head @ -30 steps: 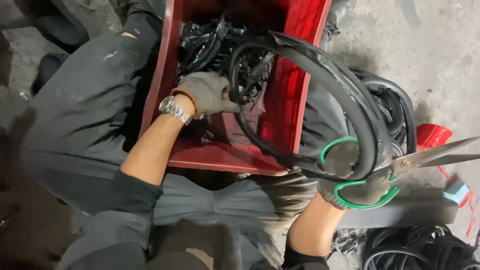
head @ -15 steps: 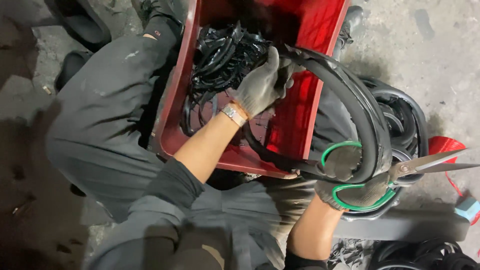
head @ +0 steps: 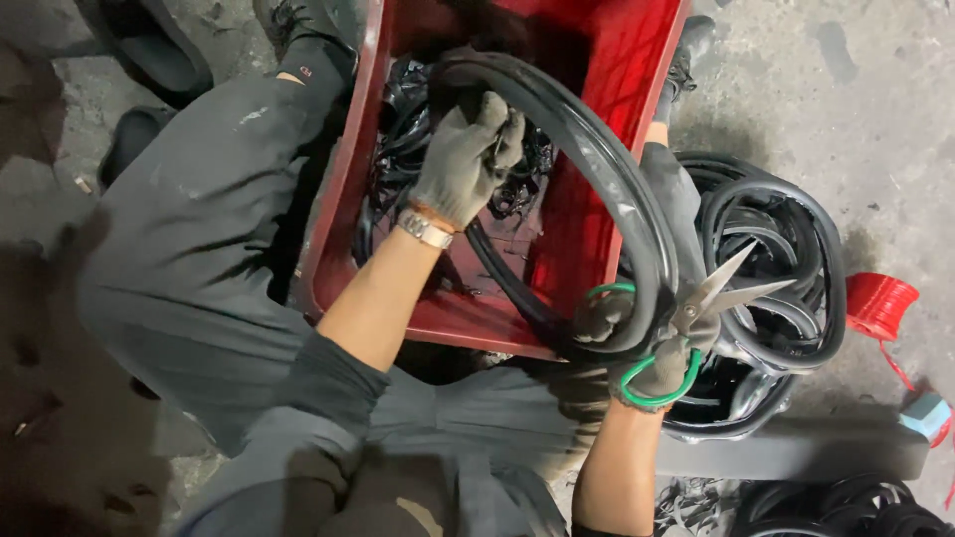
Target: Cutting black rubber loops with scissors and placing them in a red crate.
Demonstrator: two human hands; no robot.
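Observation:
A long black rubber loop (head: 607, 189) arches over a red plastic crate (head: 597, 70) that stands between my legs. My left hand (head: 466, 164), in a grey glove with a wristwatch, grips the loop near its top, above the crate. My right hand (head: 647, 353), also gloved, holds green-handled scissors (head: 711, 298) with the blades slightly apart, pointing right, and pinches the lower end of the same loop. Inside the crate lie several black rubber scraps (head: 418, 129).
A pile of coiled black rubber rings (head: 786, 268) lies on the concrete floor right of the crate. A red spool (head: 880, 303) sits further right, and more black coils (head: 846, 502) lie at the bottom right. My grey trouser leg (head: 199, 259) fills the left.
My left hand has risen from the crate's bottom to the top of the loop and gripped it. The right hand with the scissors has stayed near the crate's right corner, blades now tilted up.

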